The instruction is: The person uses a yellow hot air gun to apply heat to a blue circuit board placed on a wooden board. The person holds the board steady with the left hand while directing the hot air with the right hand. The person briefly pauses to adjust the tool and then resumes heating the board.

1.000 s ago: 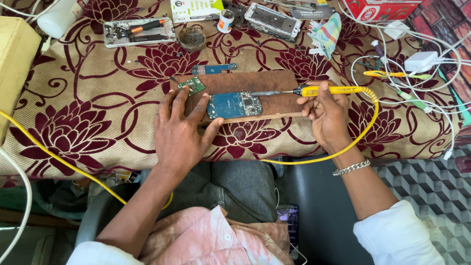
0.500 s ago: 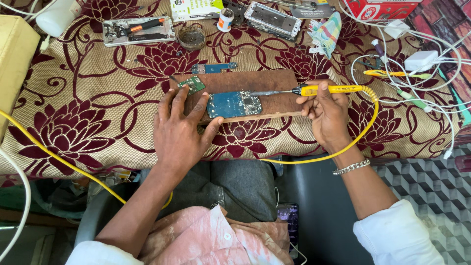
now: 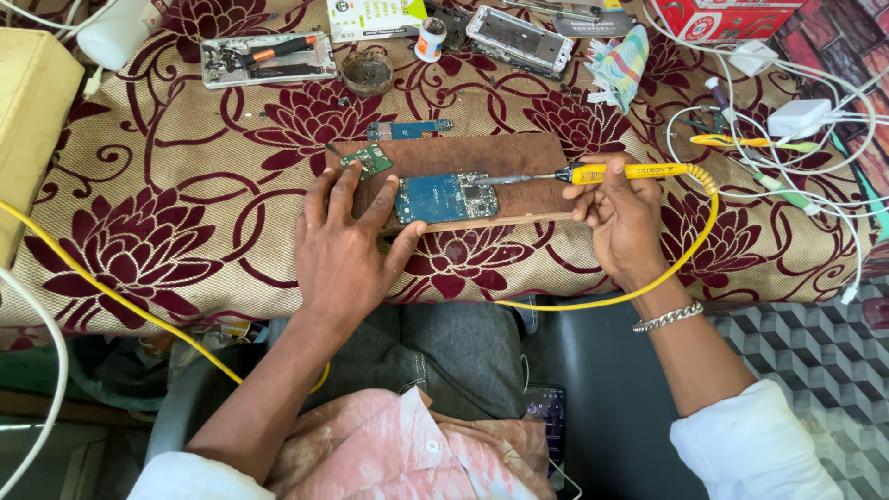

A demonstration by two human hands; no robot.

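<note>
The left hand [image 3: 347, 245] lies flat with fingers spread on the near-left end of the brown wooden board [image 3: 482, 157], covering that corner; whether its fingertips touch the blue rectangular circuit board [image 3: 444, 196] just beside them is hard to tell. The right hand [image 3: 622, 211] is closed around the yellow-handled soldering iron [image 3: 630, 171], whose metal tip meets the blue board's right edge; the exact contact spot is too small to make out. The iron's yellow cable [image 3: 648, 282] loops off the bench's near edge.

A small green circuit board [image 3: 370, 161] rests on the wooden board's left far corner. Near the bench's far edge, an opened phone frame [image 3: 269, 59] holds an orange-handled tool [image 3: 278, 48], a small round dark tin [image 3: 367, 70] has unclear contents, and a second phone frame [image 3: 516, 37] is partly cut off.
</note>
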